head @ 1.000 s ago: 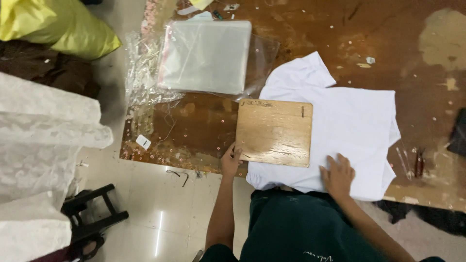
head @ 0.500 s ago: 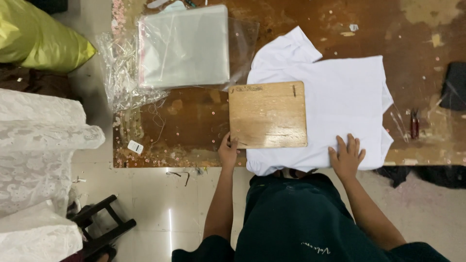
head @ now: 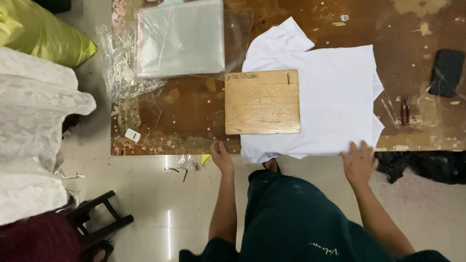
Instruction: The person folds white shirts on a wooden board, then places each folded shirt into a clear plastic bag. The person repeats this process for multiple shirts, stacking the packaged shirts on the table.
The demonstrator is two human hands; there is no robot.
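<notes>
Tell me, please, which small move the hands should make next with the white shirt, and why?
Probably fold the shirt's right side over the wooden board. The white shirt lies flat with the board on its left part, the right hand is at its near right edge, and the left hand is by the table edge.

Dark green garment is being worn, small pale script marking being shown on the fabric; forearms, left hand and right hand are being left bare.

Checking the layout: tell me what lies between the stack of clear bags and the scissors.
In the head view, the white shirt with the wooden board on it.
</notes>
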